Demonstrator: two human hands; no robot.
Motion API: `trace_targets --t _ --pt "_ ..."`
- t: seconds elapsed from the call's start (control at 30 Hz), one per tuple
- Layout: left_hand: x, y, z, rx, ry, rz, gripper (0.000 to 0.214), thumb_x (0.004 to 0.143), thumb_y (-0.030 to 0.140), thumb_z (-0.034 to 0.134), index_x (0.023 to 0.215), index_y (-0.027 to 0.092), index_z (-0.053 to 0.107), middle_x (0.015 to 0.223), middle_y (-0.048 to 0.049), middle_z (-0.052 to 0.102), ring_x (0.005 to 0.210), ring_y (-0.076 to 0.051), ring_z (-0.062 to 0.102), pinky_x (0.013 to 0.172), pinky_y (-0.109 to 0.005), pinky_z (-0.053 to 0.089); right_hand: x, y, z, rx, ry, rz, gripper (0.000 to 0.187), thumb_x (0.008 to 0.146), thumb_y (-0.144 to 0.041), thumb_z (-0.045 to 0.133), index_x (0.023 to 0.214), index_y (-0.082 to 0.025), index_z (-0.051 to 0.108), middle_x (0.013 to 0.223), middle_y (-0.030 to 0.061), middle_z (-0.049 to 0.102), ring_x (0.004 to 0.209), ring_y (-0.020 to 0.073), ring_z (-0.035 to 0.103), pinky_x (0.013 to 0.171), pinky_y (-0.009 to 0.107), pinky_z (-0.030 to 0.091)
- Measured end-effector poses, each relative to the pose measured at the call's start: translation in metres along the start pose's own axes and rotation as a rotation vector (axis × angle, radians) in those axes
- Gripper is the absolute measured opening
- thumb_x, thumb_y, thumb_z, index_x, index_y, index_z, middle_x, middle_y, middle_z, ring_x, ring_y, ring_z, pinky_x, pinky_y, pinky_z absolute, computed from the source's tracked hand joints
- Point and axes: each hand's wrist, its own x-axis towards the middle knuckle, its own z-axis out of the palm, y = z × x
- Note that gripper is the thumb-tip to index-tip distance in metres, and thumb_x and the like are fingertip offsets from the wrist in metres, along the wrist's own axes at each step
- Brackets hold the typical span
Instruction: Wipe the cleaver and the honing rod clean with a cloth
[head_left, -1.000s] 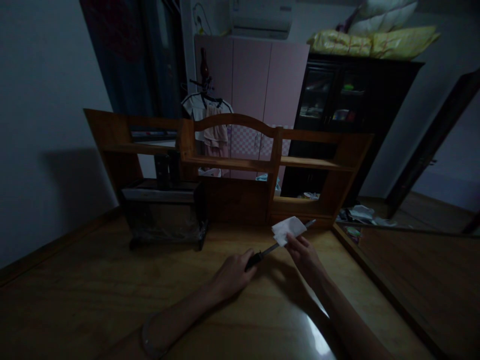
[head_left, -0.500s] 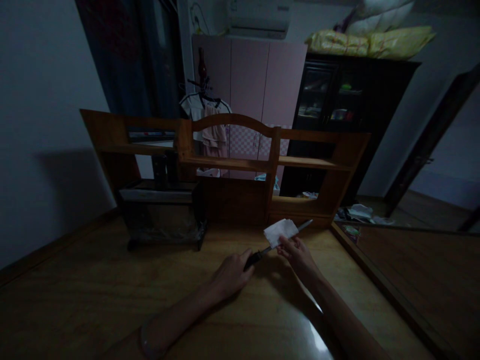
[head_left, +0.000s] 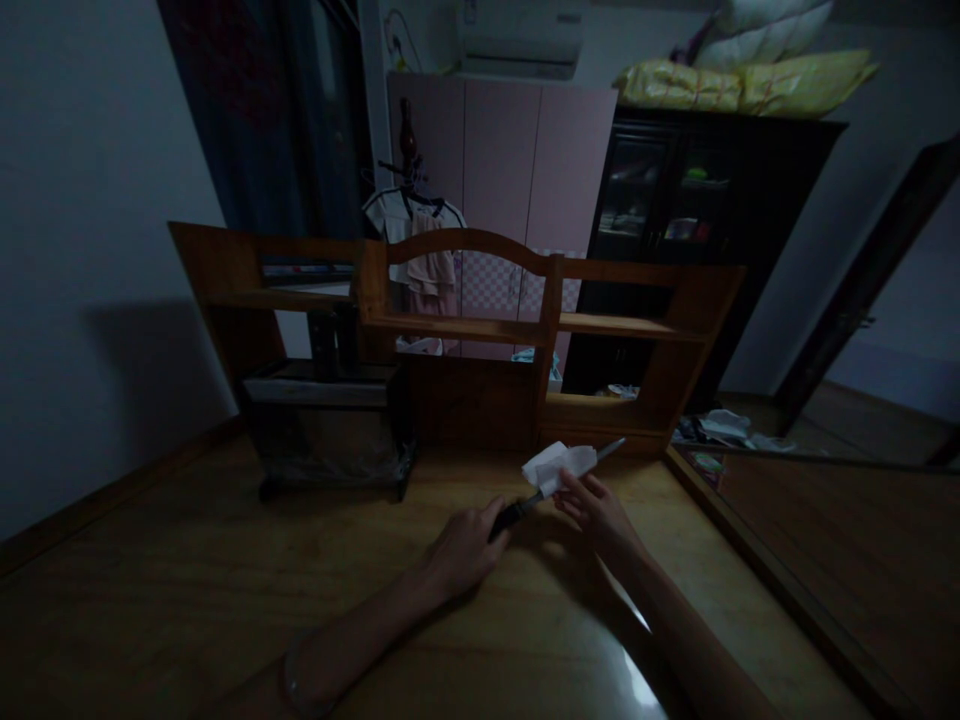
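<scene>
My left hand point(head_left: 463, 550) is closed round the dark handle of a knife point(head_left: 609, 449), whose thin blade points up and to the right over the wooden desk point(head_left: 225, 600). My right hand point(head_left: 600, 512) pinches a white tissue point(head_left: 559, 464) folded around the middle of the blade. Only the blade's tip shows past the tissue. Both forearms reach in from the bottom of the view.
A wooden shelf unit point(head_left: 465, 330) stands along the back of the desk. A dark glass tank point(head_left: 326, 425) sits at its left end. Behind are a pink wardrobe point(head_left: 517, 190), a dark cabinet point(head_left: 675, 200) and clothes on a rack point(head_left: 420, 240). The desk's right edge runs diagonally.
My right hand has slid the tissue down the blade toward the handle and folded it tighter around the blade. My left hand has held the knife still.
</scene>
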Motion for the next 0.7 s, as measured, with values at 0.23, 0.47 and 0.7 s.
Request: trace_targets --t 0.23,0.47,0.7 --pt "0.0000 0.0012 -0.0032 -0.043 0.006 0.009 0.030 0.087 0.031 0.047 0.116 0.024 0.054 0.093 -0.0045 0.068 0.082 -0.021 0.064 0.066 -0.025 0.040 -0.0060 0.0001 0.0058 -0.068 -0.098 -0.036 0.028 0.069 -0.035 0.077 0.088 -0.017 0.069 0.087 0.0049 0.069 0.077 0.0164 0.065 0.082 0.032 0.051" --pt "0.0001 -0.0008 -0.0006 -0.058 0.003 0.003 0.032 0.087 0.032 0.048 0.118 0.025 0.053 0.096 -0.0051 0.068 0.084 -0.021 0.064 0.068 -0.026 0.041 -0.0066 0.0001 0.0056 -0.133 -0.098 -0.066 0.029 0.070 -0.035 0.075 0.092 -0.017 0.069 0.089 0.0055 0.070 0.077 0.0168 0.064 0.079 0.032 0.049" --pt "-0.0011 0.0009 -0.0009 -0.057 0.011 0.028 0.027 0.088 0.034 0.047 0.113 0.024 0.054 0.093 -0.0050 0.068 0.083 -0.021 0.064 0.066 -0.026 0.040 -0.0056 0.0031 0.0041 -0.184 -0.034 -0.109 0.027 0.070 -0.039 0.074 0.084 -0.016 0.069 0.074 0.0026 0.067 0.067 0.0145 0.060 0.066 0.027 0.047"
